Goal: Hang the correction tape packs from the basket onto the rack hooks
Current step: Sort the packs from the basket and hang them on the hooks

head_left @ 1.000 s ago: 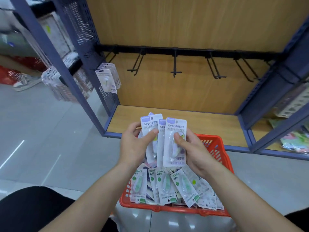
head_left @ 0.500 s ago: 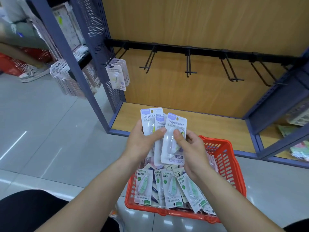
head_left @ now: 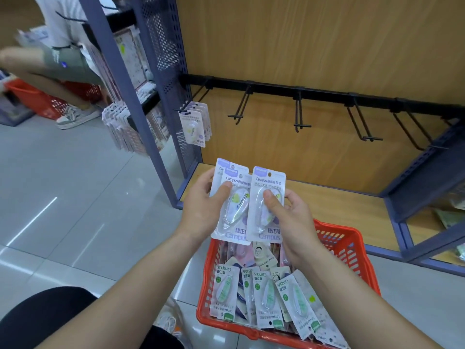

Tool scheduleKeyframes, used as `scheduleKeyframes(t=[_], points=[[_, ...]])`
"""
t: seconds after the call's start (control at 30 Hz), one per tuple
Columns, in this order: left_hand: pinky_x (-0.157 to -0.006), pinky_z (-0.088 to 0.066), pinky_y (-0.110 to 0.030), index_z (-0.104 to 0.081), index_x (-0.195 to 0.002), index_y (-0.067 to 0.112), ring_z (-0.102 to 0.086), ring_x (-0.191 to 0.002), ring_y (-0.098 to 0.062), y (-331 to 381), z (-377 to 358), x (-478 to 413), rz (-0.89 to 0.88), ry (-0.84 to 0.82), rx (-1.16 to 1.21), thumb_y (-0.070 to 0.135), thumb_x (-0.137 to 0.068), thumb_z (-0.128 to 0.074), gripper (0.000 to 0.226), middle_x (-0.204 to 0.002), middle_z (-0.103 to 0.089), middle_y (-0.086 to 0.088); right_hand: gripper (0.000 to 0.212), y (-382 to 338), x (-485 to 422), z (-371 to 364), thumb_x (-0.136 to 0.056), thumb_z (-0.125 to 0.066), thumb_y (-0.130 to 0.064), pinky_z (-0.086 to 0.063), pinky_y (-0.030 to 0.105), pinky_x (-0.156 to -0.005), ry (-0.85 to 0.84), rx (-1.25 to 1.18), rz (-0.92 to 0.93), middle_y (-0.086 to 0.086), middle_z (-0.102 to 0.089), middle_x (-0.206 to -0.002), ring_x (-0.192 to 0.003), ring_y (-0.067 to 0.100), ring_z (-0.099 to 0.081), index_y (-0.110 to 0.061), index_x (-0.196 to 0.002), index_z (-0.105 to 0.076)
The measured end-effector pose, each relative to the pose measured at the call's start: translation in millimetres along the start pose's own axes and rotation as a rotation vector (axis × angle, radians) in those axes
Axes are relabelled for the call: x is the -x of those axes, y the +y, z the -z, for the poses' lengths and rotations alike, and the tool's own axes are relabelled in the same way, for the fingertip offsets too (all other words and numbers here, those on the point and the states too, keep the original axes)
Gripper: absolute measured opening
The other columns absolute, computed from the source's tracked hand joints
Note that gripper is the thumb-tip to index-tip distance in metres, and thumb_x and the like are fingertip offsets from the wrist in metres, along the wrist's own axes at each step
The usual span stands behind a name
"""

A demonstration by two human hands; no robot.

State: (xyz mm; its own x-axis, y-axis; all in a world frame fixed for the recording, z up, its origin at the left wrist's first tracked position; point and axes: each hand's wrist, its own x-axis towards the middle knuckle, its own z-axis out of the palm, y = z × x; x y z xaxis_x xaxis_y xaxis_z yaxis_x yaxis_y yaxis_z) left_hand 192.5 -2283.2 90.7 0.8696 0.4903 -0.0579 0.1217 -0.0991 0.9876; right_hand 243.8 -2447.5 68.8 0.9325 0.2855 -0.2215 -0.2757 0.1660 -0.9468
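The left hand (head_left: 202,210) grips a stack of packs (head_left: 234,212), thumb on front; the right hand (head_left: 292,220) pinches one pack (head_left: 265,229) just beside it, over the far edge of the basket (head_left: 352,239).

Basket (head_left: 348,250): red plastic. Packs (head_left: 267,229): glossy blister (card backing). Hooks (head_left: 299,114): matt black metal. Back panel (head_left: 302,46): wood-grain. Floor (head_left: 75,197): glossy tile.

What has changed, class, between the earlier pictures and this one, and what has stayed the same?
The right hand has slid its front pack rightward, off the stack gripped by the left hand; their edges still overlap. Unchanged: both hands hold packs above the basket, only the leftmost hook carries packs, and the other hooks are bare.
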Motion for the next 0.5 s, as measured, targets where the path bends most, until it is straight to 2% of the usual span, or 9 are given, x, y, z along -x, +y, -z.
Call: scheduleKeyframes(t=[0.07, 0.13, 0.2, 0.27, 0.33, 0.4, 0.5], points=[[-0.098, -0.056, -0.051, -0.069, -0.117, 0.032, -0.074, -0.102, -0.016, 8.9, 19.1, -10.2, 0.000, 0.008, -0.025, 0.017, -0.102, -0.061, 0.023, -0.111, -0.077, 0.009, 0.035, -4.5, -10.8, -11.7, -0.090, -0.072, -0.037, -0.061, 0.040, -0.071, -0.032, 0.068, 0.015, 0.005, -0.079, -0.103, -0.090, 0.024, -0.076, -0.014, -0.116, -0.066], [-0.092, -0.059, -0.047, -0.068, -0.117, 0.032, -0.076, -0.097, -0.015, 15.2, 40.8, -22.4, -0.003, 0.031, -0.061, 0.017, -0.102, -0.061, 0.022, -0.109, -0.078, 0.010, 0.026, -7.0, -24.5, -23.2, -0.097, -0.067, -0.037, -0.061, 0.042, -0.075, -0.057, 0.107, -0.011, 0.002, -0.079, -0.100, -0.088, 0.021, -0.076, -0.016, -0.113, -0.066], [-0.084, -0.060, -0.038, -0.068, -0.115, 0.035, -0.076, -0.094, -0.013, 16.1, 63.6, -33.6, -0.021, 0.055, -0.092, 0.017, -0.102, -0.061, 0.023, -0.106, -0.078, 0.012, 0.011, -7.8, -40.0, -33.8, -0.103, -0.061, -0.025, -0.058, 0.038, -0.072, -0.071, 0.084, -0.063, -0.001, -0.078, -0.090, -0.078, 0.018, -0.073, -0.015, -0.104, -0.065], [-0.075, -0.057, -0.030, -0.068, -0.114, 0.036, -0.076, -0.090, -0.009, 10.8, 85.8, -43.7, -0.015, 0.105, -0.100, 0.017, -0.102, -0.060, 0.023, -0.100, -0.078, 0.015, 0.003, -7.9, -56.8, -47.8, -0.099, -0.059, -0.011, -0.055, 0.042, -0.075, -0.080, 0.083, -0.106, 0.006, -0.074, -0.089, -0.076, 0.023, -0.069, -0.013, -0.099, -0.062], [-0.078, -0.059, -0.037, -0.069, -0.115, 0.036, -0.077, -0.087, -0.010, 3.6, 103.8, -53.5, 0.011, 0.170, -0.095, 0.020, -0.102, -0.061, 0.023, -0.098, -0.079, 0.014, 0.008, -4.6, -78.3, -64.0, -0.096, -0.064, -0.010, -0.057, 0.047, -0.080, -0.100, 0.184, -0.068, 0.012, -0.074, -0.100, -0.083, 0.026, -0.069, -0.012, -0.102, -0.061], [-0.088, -0.060, -0.050, -0.069, -0.121, 0.036, -0.077, -0.091, -0.016, -2.6, 115.7, -64.8, 0.016, 0.210, -0.108, 0.024, -0.100, -0.062, 0.025, -0.102, -0.079, 0.010, 0.014, -0.9, -100.6, -82.4, -0.095, -0.068, -0.012, -0.058, 0.043, -0.080, -0.115, 0.283, -0.017, 0.006, -0.075, -0.103, -0.082, 0.021, -0.073, -0.013, -0.107, -0.060], [-0.093, -0.059, -0.049, -0.067, -0.126, 0.035, -0.077, -0.092, -0.014, -10.3, 128.8, -78.7, -0.008, 0.213, -0.130, 0.024, -0.100, -0.062, 0.028, -0.105, -0.078, 0.010, 0.018, 4.7, -135.9, -112.7, -0.094, -0.070, -0.011, -0.060, 0.045, -0.084, -0.148, 0.339, 0.002, 0.002, -0.077, -0.105, -0.091, 0.021, -0.075, -0.014, -0.110, -0.063]])
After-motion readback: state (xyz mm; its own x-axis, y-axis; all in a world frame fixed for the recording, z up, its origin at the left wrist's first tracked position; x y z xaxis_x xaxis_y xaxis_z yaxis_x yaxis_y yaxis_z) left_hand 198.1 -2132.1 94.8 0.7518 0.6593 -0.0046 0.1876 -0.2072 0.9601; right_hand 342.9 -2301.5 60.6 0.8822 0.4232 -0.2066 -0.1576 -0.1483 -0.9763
